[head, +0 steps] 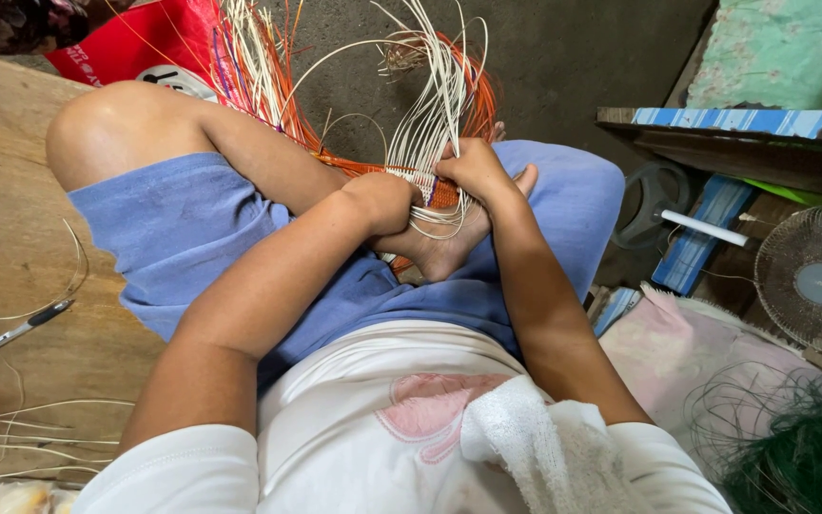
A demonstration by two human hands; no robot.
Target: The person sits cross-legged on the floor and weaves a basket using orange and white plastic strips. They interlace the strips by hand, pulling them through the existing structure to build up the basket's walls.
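Your left hand [382, 202] and right hand [473, 171] both squeeze the white strips [430, 124] of the orange woven basket [444, 193] (it sits on your lap, by your foot [449, 249]).

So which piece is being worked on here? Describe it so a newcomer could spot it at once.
Start at the blue shorts of the seated person and follow both forearms to where they meet. There the left hand and right hand hold a half-woven piece. Unlike the loose strands on the wooden floor, it has an orange base with long cream strands fanning upward.
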